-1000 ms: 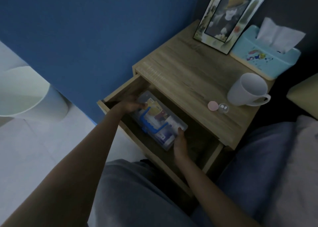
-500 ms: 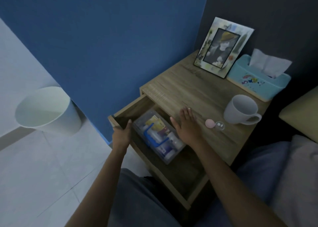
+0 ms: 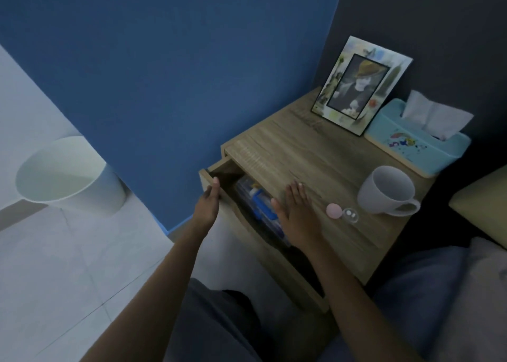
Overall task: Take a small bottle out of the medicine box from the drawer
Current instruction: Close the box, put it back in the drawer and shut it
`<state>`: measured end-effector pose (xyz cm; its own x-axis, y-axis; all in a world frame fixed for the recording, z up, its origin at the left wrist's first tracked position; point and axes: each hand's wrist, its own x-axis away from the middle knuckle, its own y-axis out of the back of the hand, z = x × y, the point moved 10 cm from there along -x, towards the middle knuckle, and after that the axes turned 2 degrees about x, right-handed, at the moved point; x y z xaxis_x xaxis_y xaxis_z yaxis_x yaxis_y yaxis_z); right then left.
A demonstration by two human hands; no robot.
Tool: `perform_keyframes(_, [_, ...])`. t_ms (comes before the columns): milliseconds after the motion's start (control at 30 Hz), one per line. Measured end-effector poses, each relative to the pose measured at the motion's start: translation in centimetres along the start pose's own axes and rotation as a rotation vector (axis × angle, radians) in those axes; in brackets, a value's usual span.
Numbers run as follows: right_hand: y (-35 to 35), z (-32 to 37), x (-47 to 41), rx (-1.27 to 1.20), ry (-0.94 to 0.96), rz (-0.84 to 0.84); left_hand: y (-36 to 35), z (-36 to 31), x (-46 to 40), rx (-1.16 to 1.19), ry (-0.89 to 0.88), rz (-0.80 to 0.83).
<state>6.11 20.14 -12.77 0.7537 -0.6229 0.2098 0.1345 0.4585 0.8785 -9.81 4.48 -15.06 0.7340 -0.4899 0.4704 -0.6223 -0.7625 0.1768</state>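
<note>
- The left hand (image 3: 209, 204) rests against the front panel of the drawer (image 3: 219, 169), fingers released and extended, thumb at the panel's top edge; it grips nothing.
- The right hand (image 3: 297, 213) lies flat on the desk (image 3: 315, 153), fingers spread and empty, its thumb over the drawer opening.
- The medicine box (image 3: 260, 205) sits in the drawer between the two hands, just below the right thumb, only partly visible under the desk's edge.
- A small clear bottle (image 3: 350, 215) and pink cap (image 3: 333, 211) stand just right of the right fingers, with a mug (image 3: 386, 190) beyond.
- Judging by this, the bottle looks already out and the drawer is being dealt with; next, a steady push by the left palm.
</note>
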Motion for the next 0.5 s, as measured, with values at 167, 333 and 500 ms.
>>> perform_keyframes(167, [0.0,0.2,0.1,0.017,0.020,-0.031,-2.5,-1.3,-2.1,-0.058,-0.030,0.071])
perform_keyframes(333, [-0.3,0.2,0.0,0.058,0.021,-0.037,-4.3,-2.3,-3.6,-0.028,-0.035,0.129])
perform_keyframes(500, [-0.6,-0.1,-0.3,0.075,0.012,-0.014,-6.0,-3.4,-4.2,0.035,-0.084,0.218])
